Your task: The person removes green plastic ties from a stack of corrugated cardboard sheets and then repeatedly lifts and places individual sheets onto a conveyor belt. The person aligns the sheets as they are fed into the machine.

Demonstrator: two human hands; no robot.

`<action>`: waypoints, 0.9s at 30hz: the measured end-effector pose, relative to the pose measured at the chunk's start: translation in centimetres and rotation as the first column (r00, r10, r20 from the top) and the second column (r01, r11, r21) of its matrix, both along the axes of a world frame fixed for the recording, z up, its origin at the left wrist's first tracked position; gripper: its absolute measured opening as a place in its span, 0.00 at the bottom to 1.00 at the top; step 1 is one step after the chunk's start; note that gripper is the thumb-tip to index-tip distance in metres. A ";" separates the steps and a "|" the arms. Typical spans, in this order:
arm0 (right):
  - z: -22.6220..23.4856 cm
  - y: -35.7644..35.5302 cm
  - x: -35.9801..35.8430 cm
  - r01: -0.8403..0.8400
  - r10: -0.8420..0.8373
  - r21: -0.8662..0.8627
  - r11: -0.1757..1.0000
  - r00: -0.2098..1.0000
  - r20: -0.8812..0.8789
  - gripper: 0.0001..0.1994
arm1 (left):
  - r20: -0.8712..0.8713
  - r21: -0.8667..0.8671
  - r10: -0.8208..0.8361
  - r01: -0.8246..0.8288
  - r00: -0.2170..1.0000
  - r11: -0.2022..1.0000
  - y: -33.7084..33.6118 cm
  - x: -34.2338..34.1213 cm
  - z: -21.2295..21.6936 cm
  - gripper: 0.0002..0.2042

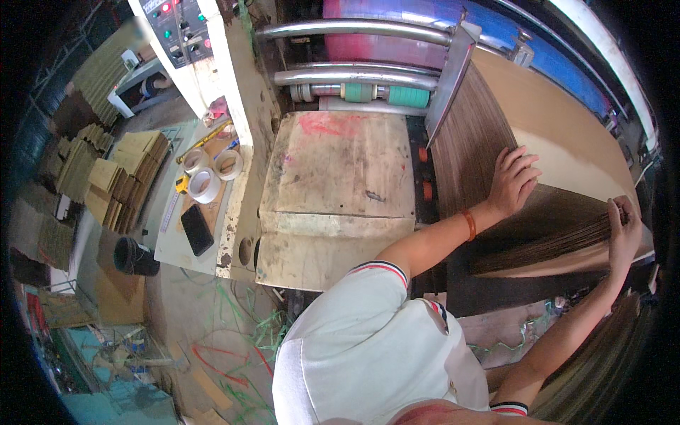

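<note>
Cardboard sheets (567,134) meet our spread left hand (510,185); our right hand (625,230) grips their edges; we count three tape rolls (205,195).

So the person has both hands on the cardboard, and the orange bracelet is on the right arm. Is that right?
Not quite: the orange bracelet is on the left arm, as the head view shows. The left hand and right hand are both on the cardboard, just as you said.

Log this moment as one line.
left hand: on cardboard sheets | right hand: at sheets' edge | black phone: on side table
</note>
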State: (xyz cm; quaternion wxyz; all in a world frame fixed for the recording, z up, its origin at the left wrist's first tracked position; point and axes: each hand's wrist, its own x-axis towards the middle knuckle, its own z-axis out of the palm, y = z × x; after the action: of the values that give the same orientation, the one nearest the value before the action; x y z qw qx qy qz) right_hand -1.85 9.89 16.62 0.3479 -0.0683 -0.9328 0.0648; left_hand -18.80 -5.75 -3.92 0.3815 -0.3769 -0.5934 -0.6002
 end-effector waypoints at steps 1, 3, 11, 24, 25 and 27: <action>0.1 -0.3 0.0 0.032 -0.032 0.003 0.999 0.999 0.006 0.09 | -0.001 -0.004 0.003 -0.003 1.000 1.000 0.0 0.0 0.0 0.09; 0.3 -1.4 0.0 0.090 -0.090 0.010 0.996 0.996 0.016 0.09 | -0.005 -0.005 0.009 -0.009 1.000 1.000 0.0 -0.1 -0.1 0.09; 0.1 -0.9 -0.1 0.104 -0.104 -0.004 0.995 0.995 0.005 0.09 | -0.029 0.024 0.018 -0.017 0.999 1.000 0.1 -0.3 -0.1 0.09; 0.2 -1.7 0.3 0.113 -0.113 -0.019 0.993 0.994 0.011 0.09 | -0.025 0.021 0.005 -0.005 1.000 1.000 0.1 -0.1 0.1 0.09; 0.2 -1.7 0.4 0.117 -0.117 -0.020 0.993 0.993 0.011 0.09 | -0.025 0.018 0.004 -0.004 1.000 1.000 0.0 -0.1 0.1 0.09; 0.3 -1.9 0.4 0.122 -0.122 -0.018 0.992 0.992 0.010 0.09 | -0.026 0.014 0.011 -0.011 1.000 1.000 0.0 -0.1 0.1 0.09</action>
State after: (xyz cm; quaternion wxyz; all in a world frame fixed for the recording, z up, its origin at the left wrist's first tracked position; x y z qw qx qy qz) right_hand -1.49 8.00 16.92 0.3464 -0.1286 -0.9278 0.0517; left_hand -18.94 -5.78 -3.80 0.3950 -0.3788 -0.5862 -0.5973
